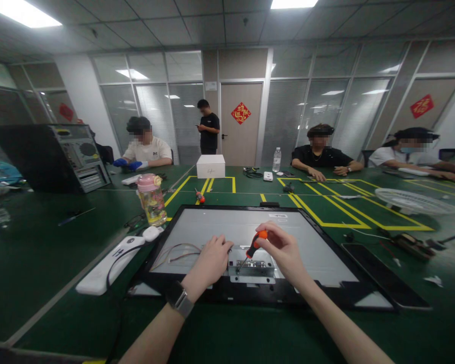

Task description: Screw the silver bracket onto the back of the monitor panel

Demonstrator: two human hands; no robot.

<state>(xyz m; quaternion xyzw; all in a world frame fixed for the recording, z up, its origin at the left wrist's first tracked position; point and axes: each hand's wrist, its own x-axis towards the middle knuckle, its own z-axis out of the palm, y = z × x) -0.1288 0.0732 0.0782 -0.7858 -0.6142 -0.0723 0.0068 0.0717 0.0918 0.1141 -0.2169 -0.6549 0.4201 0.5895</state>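
A flat screen panel (314, 253) with a black frame and grey back lies on the green table. Fixed near its front edge is a metal bracket (252, 275) with screws along it. My right hand (284, 250) pinches the orange-tipped handle of a black and red screwdriver (253, 246). It is tilted, its tip down at the bracket's left part. My left hand (212, 260) rests on the panel, its bent fingers closed at the bracket's left end; the fingertips are partly hidden. Thin wires (178, 250) lie on the panel beside this hand.
Left of the panel are a white power bank (111, 265) with a cable and a pink-lidded bottle (151, 199). A black phone (384, 275) lies to the right. Behind stand a white box (211, 167) and another screwdriver (200, 196). Several people are across the table.
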